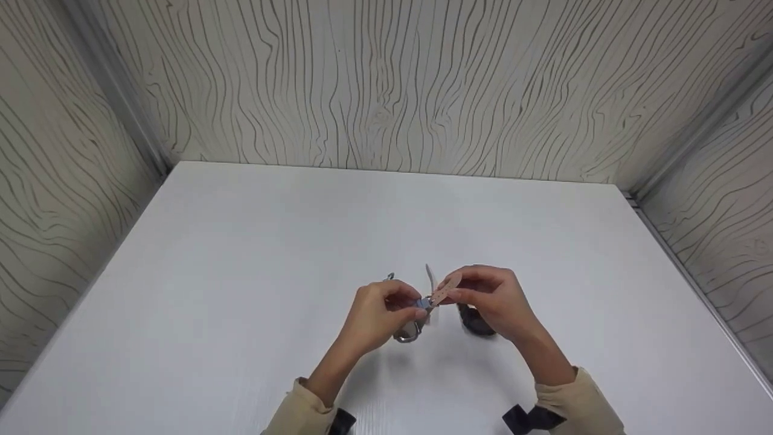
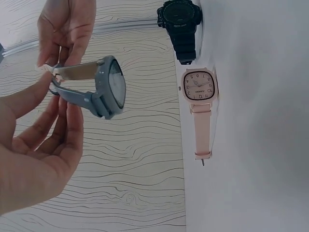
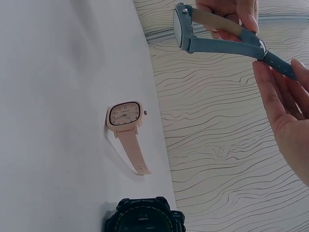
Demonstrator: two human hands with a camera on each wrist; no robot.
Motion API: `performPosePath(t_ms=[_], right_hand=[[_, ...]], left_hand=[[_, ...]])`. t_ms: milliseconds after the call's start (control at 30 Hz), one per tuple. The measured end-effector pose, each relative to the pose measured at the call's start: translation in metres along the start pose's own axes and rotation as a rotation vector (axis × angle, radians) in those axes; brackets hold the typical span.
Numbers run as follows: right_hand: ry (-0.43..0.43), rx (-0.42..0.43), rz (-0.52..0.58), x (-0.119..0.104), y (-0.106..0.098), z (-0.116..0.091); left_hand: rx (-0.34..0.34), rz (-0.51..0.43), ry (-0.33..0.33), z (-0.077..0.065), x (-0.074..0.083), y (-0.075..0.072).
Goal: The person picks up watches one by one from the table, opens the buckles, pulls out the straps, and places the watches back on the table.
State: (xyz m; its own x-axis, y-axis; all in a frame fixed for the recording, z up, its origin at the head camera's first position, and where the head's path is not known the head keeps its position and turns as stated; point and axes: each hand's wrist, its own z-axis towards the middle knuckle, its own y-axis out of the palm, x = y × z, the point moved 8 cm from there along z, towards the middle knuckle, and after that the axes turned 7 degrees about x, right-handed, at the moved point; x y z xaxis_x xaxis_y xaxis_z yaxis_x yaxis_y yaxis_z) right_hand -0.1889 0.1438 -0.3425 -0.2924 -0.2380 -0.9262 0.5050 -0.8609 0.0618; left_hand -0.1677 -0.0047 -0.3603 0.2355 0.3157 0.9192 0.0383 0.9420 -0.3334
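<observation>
Both hands hold a blue-grey wristwatch above the white table, its strap closed into a loop with a beige inner side. My left hand pinches the strap near the buckle. The loose strap end, with a row of holes, passes out of the buckle between the fingers of my right hand. In the head view the fingers hide part of the watch, and its case hangs below the left hand.
On the table lie a pink watch with a square face and a black sport watch. In the head view the hands partly cover both. Wood-patterned panels stand behind and beside the table.
</observation>
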Motion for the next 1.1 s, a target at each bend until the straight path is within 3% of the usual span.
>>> performPosePath(t_ms=[433, 733, 1100], right_hand=[[-0.002, 0.014, 0.122, -0.001, 0.0, 0.0], [0.004, 0.025, 0.075, 0.0, -0.001, 0.001], [-0.014, 0.032, 0.05, -0.003, 0.001, 0.002]], left_hand=[[0.002, -0.038, -0.003, 0.002, -0.001, 0.003], [0.059, 0.036, 0.11, 0.005, 0.015, 0.004], [0.026, 0.077, 0.141, 0.005, 0.019, 0.007]])
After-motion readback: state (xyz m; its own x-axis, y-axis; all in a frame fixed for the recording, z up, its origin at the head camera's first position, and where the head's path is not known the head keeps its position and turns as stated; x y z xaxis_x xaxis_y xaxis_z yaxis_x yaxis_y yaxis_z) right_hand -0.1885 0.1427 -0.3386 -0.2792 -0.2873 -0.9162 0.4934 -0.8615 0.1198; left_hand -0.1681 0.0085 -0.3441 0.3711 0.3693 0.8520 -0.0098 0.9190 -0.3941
